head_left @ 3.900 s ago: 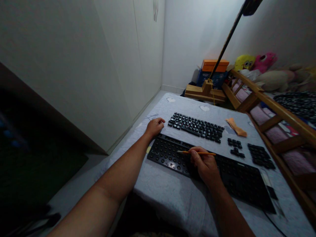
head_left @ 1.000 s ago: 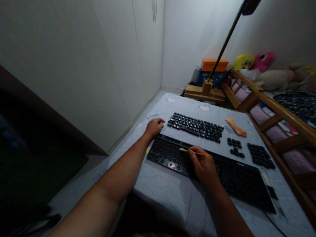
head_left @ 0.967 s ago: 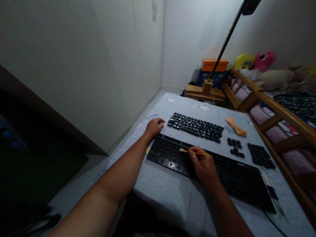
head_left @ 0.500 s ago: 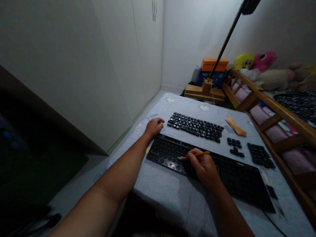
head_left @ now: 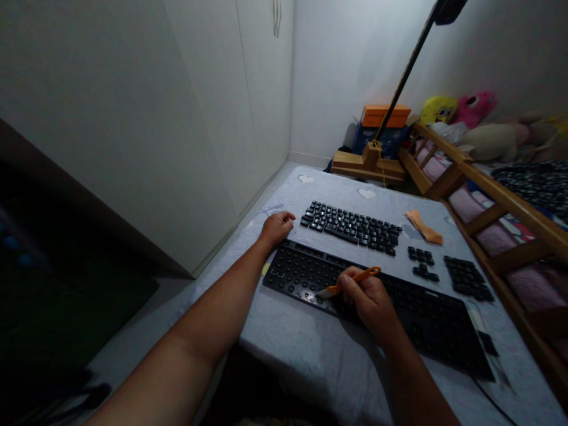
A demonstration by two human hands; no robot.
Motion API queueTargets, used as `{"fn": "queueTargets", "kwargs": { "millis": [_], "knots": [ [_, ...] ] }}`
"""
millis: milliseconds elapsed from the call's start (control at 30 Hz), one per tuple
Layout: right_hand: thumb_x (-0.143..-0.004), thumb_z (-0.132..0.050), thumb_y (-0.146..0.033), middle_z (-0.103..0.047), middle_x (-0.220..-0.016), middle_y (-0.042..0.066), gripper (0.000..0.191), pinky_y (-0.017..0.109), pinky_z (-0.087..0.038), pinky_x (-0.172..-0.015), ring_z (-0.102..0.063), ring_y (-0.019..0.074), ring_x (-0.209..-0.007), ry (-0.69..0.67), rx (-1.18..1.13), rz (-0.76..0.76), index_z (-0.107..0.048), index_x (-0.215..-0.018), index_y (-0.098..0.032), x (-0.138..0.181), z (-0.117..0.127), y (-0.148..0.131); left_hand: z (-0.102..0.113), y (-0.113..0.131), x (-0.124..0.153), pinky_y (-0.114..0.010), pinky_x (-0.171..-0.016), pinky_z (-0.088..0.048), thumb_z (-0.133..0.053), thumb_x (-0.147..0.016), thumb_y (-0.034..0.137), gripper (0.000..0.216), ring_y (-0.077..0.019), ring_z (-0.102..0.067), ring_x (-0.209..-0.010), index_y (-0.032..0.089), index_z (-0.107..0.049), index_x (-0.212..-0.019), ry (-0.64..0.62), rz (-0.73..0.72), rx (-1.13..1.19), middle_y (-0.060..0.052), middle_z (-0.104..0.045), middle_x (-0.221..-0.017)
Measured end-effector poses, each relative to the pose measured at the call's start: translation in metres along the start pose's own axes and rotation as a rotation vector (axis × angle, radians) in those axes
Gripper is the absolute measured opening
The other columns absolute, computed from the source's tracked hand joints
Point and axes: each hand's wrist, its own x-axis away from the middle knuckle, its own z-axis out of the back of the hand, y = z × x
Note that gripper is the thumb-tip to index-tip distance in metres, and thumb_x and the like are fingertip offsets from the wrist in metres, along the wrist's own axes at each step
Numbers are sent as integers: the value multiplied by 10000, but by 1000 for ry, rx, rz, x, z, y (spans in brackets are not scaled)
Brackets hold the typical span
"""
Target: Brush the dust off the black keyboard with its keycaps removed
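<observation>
My right hand is closed round a small brush with an orange handle. Its pale bristles touch the left part of a black keyboard whose keycaps are off, leaving rows of round key seats. Beyond the keyboard's far left corner, my left hand lies on the cloth-covered table with its fingers loosely bent and nothing visible in them. Loose black keycaps are laid out in keyboard order behind the keyboard. Smaller keycap groups and a number-pad block lie to the right.
An orange cloth lies at the table's far right. Slim tools, hard to make out, sit beside the keyboard's right end, where a black cable runs off. A wooden bed rail borders the right side; a white wardrobe stands left.
The brush tip has shifted slightly toward me and left, and its handle is tilted up more steeply. My left hand has stayed in place.
</observation>
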Motion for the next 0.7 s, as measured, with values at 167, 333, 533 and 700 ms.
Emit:
{"fn": "queueTargets", "kwargs": {
  "millis": [167, 333, 533, 700],
  "knots": [
    [-955, -484, -422, -523, -594, -11, 330, 241, -358, -514, -484, 136, -549, 70, 138, 58, -619, -770, -184, -3, 0, -6, 0, 0, 0, -278, -733, -480, -558, -778, 202, 285, -172, -643, -754, 169, -737, -998, -5, 1, -7, -28, -725, -807],
    [-934, -489, -405, -529, -586, -8, 323, 234, -351, -497, -465, 131, -534, -7, 174, 63, -590, -713, -191, -2, 2, -8, 0, -1, 0, -283, -734, -483, -552, -780, 208, 294, -177, -646, -765, 171, -736, -1005, -4, -3, -10, -30, -726, -806],
    [-937, -493, -440, -482, -573, -26, 347, 228, -325, -478, -432, 119, -519, -82, 1, -15, -552, -698, -194, 1, 4, -3, -1, -3, -1, -280, -744, -481, -552, -776, 213, 291, -175, -643, -775, 173, -736, -998, 1, -7, -15, -28, -721, -814],
    [-939, -515, -451, -515, -591, -20, 334, 246, -374, -530, -479, 135, -549, 93, 5, 22, -595, -744, -192, -2, 5, -1, -2, -4, -2, -276, -746, -481, -553, -777, 209, 296, -171, -641, -774, 169, -735, -1007, -2, -14, -13, -24, -718, -803]
  ]
}}
